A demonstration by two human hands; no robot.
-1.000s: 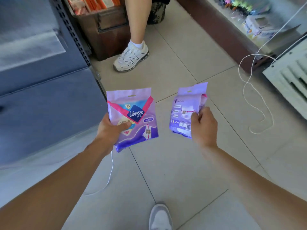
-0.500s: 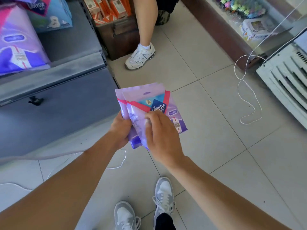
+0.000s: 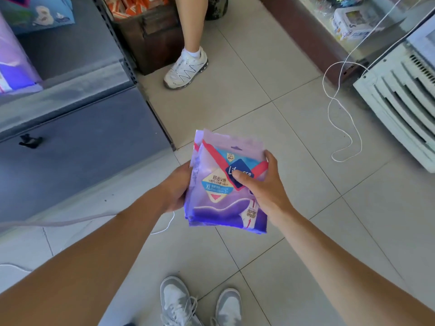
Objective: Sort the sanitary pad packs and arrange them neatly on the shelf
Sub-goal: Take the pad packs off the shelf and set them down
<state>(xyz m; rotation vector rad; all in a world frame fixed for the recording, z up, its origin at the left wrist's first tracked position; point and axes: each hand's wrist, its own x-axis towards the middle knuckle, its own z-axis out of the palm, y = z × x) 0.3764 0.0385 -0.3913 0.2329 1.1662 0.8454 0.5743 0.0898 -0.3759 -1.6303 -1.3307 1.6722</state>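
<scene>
White cord (image 3: 337, 107) on tiled floor (image 3: 235, 102), white sneaker (image 3: 186, 68) near wooden crate (image 3: 150, 41).

The pad packs (image 3: 226, 184) are purple with a red V-stripe, blue panel and cream diamond; the floor (image 3: 259, 78) is beige tile.

This is a small shop: a grey metal shelf (image 3: 70, 74) holds packaged sanitary goods (image 3: 14, 67), orange boxes (image 3: 131, 5) fill a wooden crate (image 3: 153, 41), and a glass display counter (image 3: 353, 24) lines the tiled aisle (image 3: 247, 90).
</scene>
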